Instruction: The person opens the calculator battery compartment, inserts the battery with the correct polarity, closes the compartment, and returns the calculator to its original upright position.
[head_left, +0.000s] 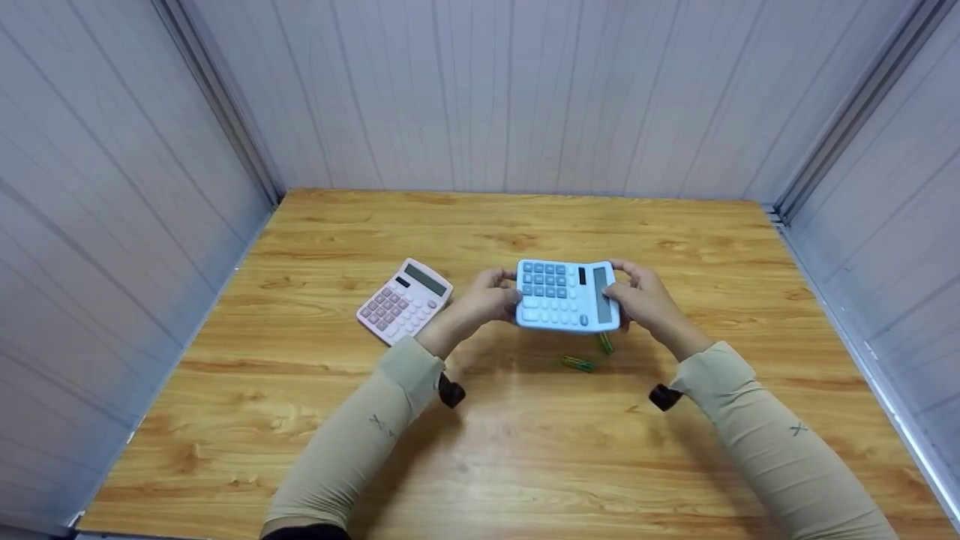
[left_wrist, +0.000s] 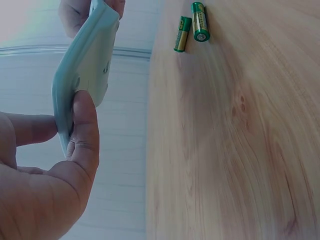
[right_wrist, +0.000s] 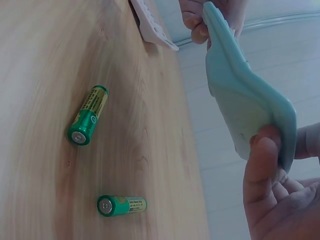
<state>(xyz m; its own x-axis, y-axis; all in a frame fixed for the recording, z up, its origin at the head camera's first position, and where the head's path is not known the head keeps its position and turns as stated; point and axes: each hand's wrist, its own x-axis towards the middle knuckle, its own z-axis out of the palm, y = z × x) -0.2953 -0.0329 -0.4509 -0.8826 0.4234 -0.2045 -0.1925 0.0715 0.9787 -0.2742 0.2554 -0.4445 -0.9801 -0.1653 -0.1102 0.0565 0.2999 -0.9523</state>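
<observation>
A light blue calculator (head_left: 555, 307) is held above the table, its keys and display facing up toward the head camera. My left hand (head_left: 491, 298) pinches its keypad end between thumb and fingers. At the display end, my right hand (head_left: 645, 300) grips it, thumb on top at the screen and fingers underneath. Two green-and-gold batteries lie on the table below it: one battery (right_wrist: 89, 116) in the open and another battery (right_wrist: 122, 205) partly covered by the calculator in the head view. The calculator's underside (left_wrist: 95, 65) shows in the left wrist view.
A pink calculator (head_left: 405, 301) lies face up on the wooden table (head_left: 525, 450), left of my left hand and partly behind that wrist. Pale panel walls (head_left: 480, 97) enclose the table at the back and both sides.
</observation>
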